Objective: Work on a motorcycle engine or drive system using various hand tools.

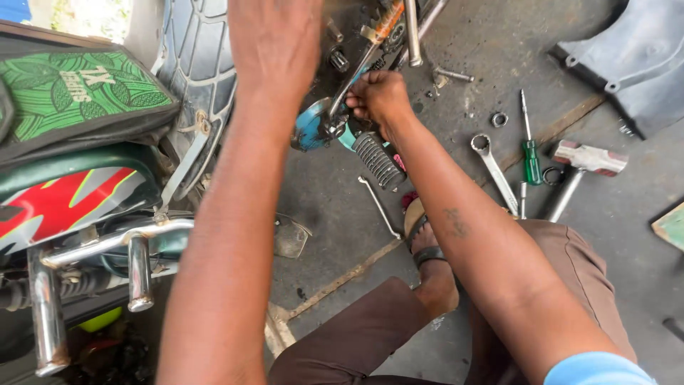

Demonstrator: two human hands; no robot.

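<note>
Your right hand is closed tight around the lower shaft of a long screwdriver with an orange handle, just above the ribbed footpeg. The steel shaft is stiff and thin, probably greasy here, so grip low near the tip, where you have it, for control. Your left hand lies spread and flat, fingers loose, holding nothing I can see, up beside the rear tyre, left of the footpeg. A combination spanner and green screwdriver lie right of the footpeg.
</note>
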